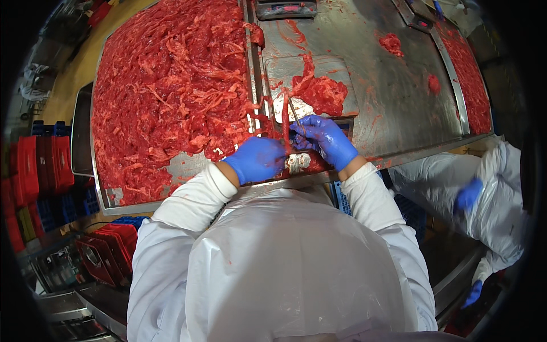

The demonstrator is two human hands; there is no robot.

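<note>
My left hand (259, 161), in a blue glove, is closed on the lower end of a long thin strip of raw red meat (285, 117). The strip runs up toward a bigger lump of meat (325, 96) on a square steel plate (342, 67). Just to the right, my right hand (326, 138), also blue-gloved, grips slim metal scissors (294, 111). Their narrow blades point away from me beside the strip. Fingers partly hide the handles. More red meat (315, 163) lies below the hands at the near edge.
A heap of raw meat (171, 91) fills the tray at left. Small pieces (391, 44) lie on the steel table (410, 102). A scale (286, 9) stands at the back. At right is another person's white sleeve and blue glove (468, 195); red crates (40, 171) stand at left.
</note>
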